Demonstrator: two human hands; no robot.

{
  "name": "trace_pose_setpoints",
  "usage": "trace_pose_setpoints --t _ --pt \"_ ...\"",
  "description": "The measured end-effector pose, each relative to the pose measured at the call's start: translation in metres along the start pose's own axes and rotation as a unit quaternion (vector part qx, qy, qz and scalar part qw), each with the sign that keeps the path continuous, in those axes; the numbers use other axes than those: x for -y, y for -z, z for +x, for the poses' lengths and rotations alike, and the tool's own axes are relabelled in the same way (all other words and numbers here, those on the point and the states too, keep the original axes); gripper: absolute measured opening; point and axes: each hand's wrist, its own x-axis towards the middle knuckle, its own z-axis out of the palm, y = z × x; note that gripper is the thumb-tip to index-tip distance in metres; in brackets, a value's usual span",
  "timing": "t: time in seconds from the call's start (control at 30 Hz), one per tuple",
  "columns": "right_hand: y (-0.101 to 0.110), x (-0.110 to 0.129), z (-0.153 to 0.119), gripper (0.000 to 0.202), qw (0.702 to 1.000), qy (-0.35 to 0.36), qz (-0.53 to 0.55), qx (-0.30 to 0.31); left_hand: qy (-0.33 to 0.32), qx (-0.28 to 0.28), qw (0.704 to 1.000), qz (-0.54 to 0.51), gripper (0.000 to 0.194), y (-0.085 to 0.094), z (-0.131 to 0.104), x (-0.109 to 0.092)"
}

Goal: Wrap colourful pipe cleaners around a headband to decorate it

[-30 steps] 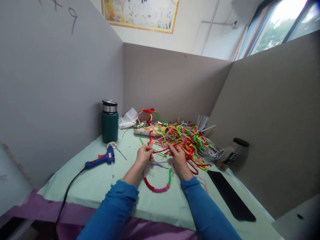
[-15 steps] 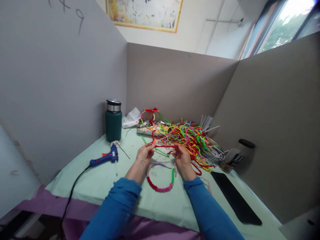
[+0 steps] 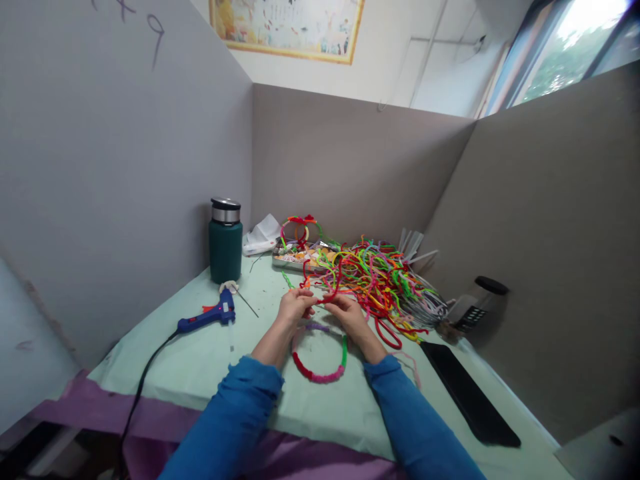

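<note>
A red pipe cleaner is held between both hands above the table, its free part bending up past my right fingers. My left hand pinches it at one side. Close beside, my right hand grips it with the fingertips. Below the hands a ring wrapped in red, pink, green and purple lies on the pale cloth; its upper right part is partly covered by my right hand.
Loose coloured pipe cleaners heap behind on the right, beside a metal tray. At left are a green bottle and a blue glue gun. A black flat object and a jar are at right.
My right hand has moved left, close to my left hand. The red pipe cleaner, stretched straight between them before, now bends upward at its right part.
</note>
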Motion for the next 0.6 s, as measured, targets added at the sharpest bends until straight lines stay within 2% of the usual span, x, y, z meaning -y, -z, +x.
trace_pose_setpoints --t 0.07,0.2,0.3,0.33,0.4,0.5,0.53,0.6 --pt "-0.003 -0.001 -0.001 0.013 0.999 0.018 -0.03 0.002 -0.009 0.014 1.0 0.013 0.031 -0.001 0.0 0.001" --pt "0.0 0.001 -0.003 0.013 0.998 0.036 -0.04 -0.02 -0.021 0.045 0.997 0.065 0.03 -0.004 0.002 0.005" --pt "0.006 0.004 -0.003 0.013 0.998 0.034 -0.015 -0.048 -0.08 0.081 0.978 0.177 0.027 -0.005 0.003 0.011" --pt "0.008 0.004 -0.003 0.014 0.998 0.031 -0.003 -0.058 -0.121 0.088 0.959 0.241 0.027 -0.005 0.003 0.013" --pt "0.011 0.003 -0.002 0.016 0.997 0.019 0.03 -0.073 -0.206 0.115 0.894 0.381 0.023 -0.004 0.002 0.017" --pt "0.014 -0.001 0.0 0.014 0.991 -0.011 0.106 -0.078 -0.267 0.15 0.796 0.523 0.012 -0.003 -0.002 0.021" --pt "0.015 -0.001 0.0 0.014 0.988 -0.021 0.131 -0.076 -0.271 0.154 0.777 0.547 0.008 -0.003 -0.004 0.021" --pt "0.015 -0.002 0.001 0.016 0.981 -0.035 0.171 -0.079 -0.274 0.158 0.76 0.568 0.007 -0.003 -0.006 0.02"
